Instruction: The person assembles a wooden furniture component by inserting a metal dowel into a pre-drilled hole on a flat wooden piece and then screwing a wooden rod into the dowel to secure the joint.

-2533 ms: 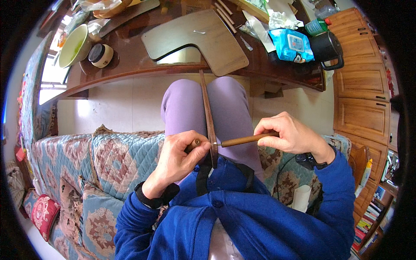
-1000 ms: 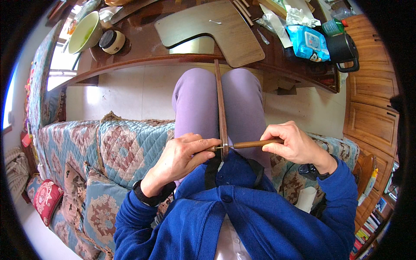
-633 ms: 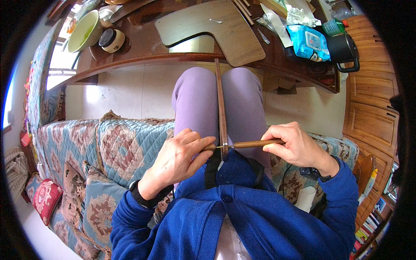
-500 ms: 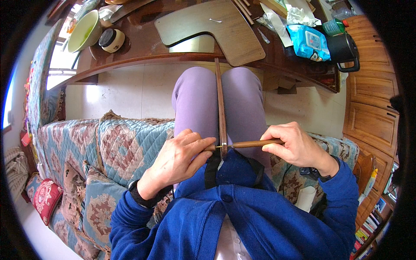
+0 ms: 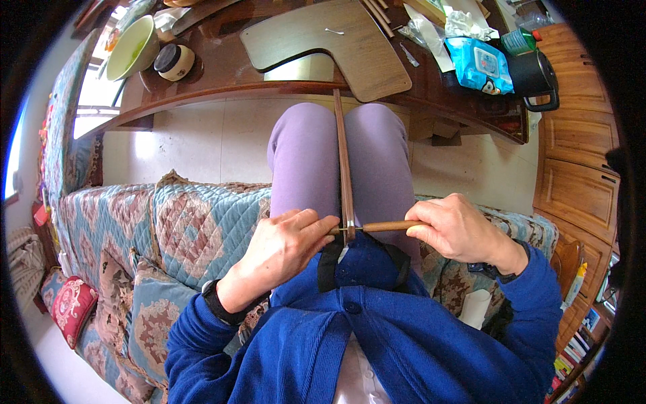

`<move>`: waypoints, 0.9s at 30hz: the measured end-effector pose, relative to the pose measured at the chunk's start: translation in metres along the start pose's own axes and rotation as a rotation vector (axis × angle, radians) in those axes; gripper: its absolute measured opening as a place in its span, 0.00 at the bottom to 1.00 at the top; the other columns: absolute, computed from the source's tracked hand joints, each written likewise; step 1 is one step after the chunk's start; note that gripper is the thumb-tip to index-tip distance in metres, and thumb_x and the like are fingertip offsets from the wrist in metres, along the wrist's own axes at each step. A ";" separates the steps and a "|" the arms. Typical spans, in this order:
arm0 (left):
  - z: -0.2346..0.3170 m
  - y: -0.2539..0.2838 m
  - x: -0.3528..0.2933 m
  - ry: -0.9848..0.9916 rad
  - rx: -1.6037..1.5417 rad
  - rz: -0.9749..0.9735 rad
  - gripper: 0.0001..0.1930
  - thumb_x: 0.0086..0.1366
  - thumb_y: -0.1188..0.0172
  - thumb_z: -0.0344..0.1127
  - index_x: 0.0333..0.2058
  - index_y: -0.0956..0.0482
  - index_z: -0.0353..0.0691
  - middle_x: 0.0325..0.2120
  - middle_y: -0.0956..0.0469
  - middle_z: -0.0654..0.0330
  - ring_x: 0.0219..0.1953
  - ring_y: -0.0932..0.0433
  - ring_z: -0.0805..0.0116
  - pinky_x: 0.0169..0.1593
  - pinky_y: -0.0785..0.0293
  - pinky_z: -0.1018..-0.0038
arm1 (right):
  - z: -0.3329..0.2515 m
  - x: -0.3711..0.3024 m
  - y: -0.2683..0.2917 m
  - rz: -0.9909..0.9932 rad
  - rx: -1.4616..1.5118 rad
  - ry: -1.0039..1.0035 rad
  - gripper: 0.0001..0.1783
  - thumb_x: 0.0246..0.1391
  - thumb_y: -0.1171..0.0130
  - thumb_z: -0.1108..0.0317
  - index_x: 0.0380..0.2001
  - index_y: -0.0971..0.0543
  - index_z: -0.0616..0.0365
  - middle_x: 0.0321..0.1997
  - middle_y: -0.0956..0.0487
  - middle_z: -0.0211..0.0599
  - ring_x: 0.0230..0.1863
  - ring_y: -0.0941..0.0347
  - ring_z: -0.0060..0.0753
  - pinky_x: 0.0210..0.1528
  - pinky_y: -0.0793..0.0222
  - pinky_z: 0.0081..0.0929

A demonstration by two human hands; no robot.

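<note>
A long, narrow dark wooden stick runs from the table edge down between my thighs to my lap, its near end banded with metal. Crosswise at that end, my right hand is closed around a slim brown wooden rod. A short stretch of thin metal shows between the rod's inner end and the stick. On the other side my left hand pinches a short brown wooden piece, mostly covered by the fingers. Whether the metal passes through the stick, I cannot tell.
Ahead stands a dark glossy table with an L-shaped wooden board, a bowl, a lidded jar, a blue wipes pack and a black mug. A quilted sofa lies underneath me; wooden cabinets stand right.
The rod in my right hand has shifted slightly right, so more thin metal shows beside the stick. My right fingers now cover the rod's outer end. My left hand has moved slightly right.
</note>
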State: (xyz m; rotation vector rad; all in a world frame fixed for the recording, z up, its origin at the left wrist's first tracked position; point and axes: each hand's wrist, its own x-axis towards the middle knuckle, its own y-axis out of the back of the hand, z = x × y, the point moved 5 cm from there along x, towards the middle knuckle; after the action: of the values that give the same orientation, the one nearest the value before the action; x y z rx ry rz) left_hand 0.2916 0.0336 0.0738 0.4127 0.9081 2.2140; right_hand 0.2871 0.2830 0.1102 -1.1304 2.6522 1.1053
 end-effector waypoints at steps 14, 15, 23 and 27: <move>-0.002 -0.006 0.004 0.012 -0.116 -0.020 0.14 0.64 0.34 0.30 0.49 0.18 0.38 0.28 0.24 0.55 0.29 0.21 0.54 0.34 0.23 0.61 | -0.008 0.006 -0.003 0.170 -0.486 0.308 0.13 0.50 0.31 0.65 0.34 0.21 0.61 0.29 0.22 0.35 0.28 0.24 0.36 0.29 0.30 0.32; -0.002 -0.006 0.004 0.018 -0.127 -0.012 0.14 0.64 0.34 0.30 0.49 0.18 0.38 0.28 0.24 0.55 0.29 0.21 0.54 0.34 0.23 0.61 | -0.010 0.003 -0.007 0.181 -0.576 0.346 0.14 0.47 0.30 0.65 0.34 0.21 0.60 0.30 0.23 0.35 0.29 0.23 0.36 0.30 0.30 0.32; 0.002 -0.004 0.000 -0.009 0.002 0.002 0.17 0.63 0.34 0.32 0.50 0.19 0.39 0.30 0.24 0.58 0.32 0.21 0.58 0.34 0.21 0.65 | -0.003 0.008 -0.015 0.102 -0.244 0.270 0.10 0.62 0.38 0.65 0.35 0.20 0.63 0.24 0.21 0.38 0.22 0.23 0.38 0.25 0.29 0.34; 0.004 -0.003 0.003 -0.070 0.088 -0.019 0.18 0.59 0.31 0.30 0.50 0.18 0.40 0.30 0.24 0.59 0.32 0.22 0.59 0.33 0.21 0.65 | 0.017 0.016 -0.019 -0.217 0.271 -0.160 0.11 0.69 0.43 0.66 0.38 0.20 0.63 0.18 0.22 0.41 0.19 0.24 0.42 0.26 0.28 0.34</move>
State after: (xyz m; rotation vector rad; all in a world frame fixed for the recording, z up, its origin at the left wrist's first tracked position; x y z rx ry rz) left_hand 0.2927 0.0388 0.0745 0.5174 0.9698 2.1346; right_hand 0.2840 0.2753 0.0811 -1.1846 2.3972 0.7396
